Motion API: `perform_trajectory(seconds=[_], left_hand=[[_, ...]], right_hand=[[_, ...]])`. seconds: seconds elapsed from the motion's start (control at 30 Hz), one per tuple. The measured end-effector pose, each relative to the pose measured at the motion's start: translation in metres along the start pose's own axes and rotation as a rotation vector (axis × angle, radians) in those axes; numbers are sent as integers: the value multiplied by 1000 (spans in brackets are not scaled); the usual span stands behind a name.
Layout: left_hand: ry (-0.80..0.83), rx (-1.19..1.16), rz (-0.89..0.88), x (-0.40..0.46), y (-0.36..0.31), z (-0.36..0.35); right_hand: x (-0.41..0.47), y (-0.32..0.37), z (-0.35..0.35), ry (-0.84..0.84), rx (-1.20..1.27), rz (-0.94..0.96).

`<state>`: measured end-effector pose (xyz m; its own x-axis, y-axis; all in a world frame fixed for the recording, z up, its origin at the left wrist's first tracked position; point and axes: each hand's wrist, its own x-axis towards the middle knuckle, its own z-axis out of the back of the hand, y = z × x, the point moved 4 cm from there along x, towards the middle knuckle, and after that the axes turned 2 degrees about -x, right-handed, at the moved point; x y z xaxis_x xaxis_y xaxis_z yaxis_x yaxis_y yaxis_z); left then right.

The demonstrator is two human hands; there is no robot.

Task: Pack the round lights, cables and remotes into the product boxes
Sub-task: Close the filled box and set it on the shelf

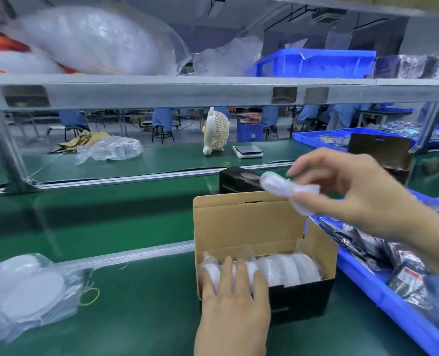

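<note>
On the green work table (141, 317), near the middle, stands an open box of brown cardboard with black outer sides (252, 227), its lid flap standing up at the far side. Inside it a row of round white lights in clear plastic bags (288, 269) stands on edge, side by side. The left hand (235, 301) lies flat over the near left part of the box, with its straight fingers pressing on the bagged lights there. The right hand (352, 191) hangs above the far right corner of the box and pinches a small white thing wrapped in clear plastic (285, 187) between thumb and fingertips; the picture is too blurred to tell just what it is. This small thing pokes out to the left of the fingers, up in the air, not touching the box. To the near left lies a pile of more round white lights in plastic bags (25, 291), with a yellow rubber band (89, 296) just beside it. To the right a long blue plastic tray (383, 299) holds dark packets (383, 255). A closed black box (236, 179) stands just behind the open one.
</note>
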<state>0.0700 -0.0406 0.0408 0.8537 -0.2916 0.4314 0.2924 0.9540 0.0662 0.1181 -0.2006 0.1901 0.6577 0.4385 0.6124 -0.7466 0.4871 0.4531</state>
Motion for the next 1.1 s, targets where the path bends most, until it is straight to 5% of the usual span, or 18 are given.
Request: perform_trajectory(seconds=[0.1,0.2,0.27,0.33,0.37,0.4,0.43,0.47,0.5,0.6,0.67,0.73,0.8,0.97,1.03,1.1], left_hand=[[40,26,-28,-2,-1,-2],[39,16,-113,-8,-4,1],[32,8,-213,-14,-10,-5],[153,-248,-177,-22,-13,8],[32,-480,-165,-22,4,3],[-173,-468,-65,-20,15,27],[-339,-513,-312,-29,14,39],[-311,-629,-316,-25,20,69],[-648,-552,-424,-23,31,86],[-926,-916,-184,-7,90,102],[-817,-1155,270,2,112,76],[-496,-1515,605,8,116,38],[-235,-1654,679,10,112,15],[-80,-1725,483,7,113,3],[50,-1918,446,2,112,-4],[91,-1902,448,-3,116,-12]], right_hand=[[5,39,-80,315,-333,85],[16,33,-141,399,-654,16],[12,27,-155,355,-622,11],[1,24,-151,325,-408,22],[-5,23,-147,355,-269,13],[-11,22,-144,408,-153,-4],[-17,21,-140,455,-81,-22],[-21,21,-139,477,-46,-25],[-24,22,-140,472,-32,-6],[-29,19,-146,342,-20,27],[-29,18,-152,244,-40,-26],[-29,23,-159,228,-132,26],[-30,35,-166,351,-270,177],[-23,39,-165,520,-427,240],[-17,36,-129,287,-181,156],[-27,10,-67,-259,-64,55]])
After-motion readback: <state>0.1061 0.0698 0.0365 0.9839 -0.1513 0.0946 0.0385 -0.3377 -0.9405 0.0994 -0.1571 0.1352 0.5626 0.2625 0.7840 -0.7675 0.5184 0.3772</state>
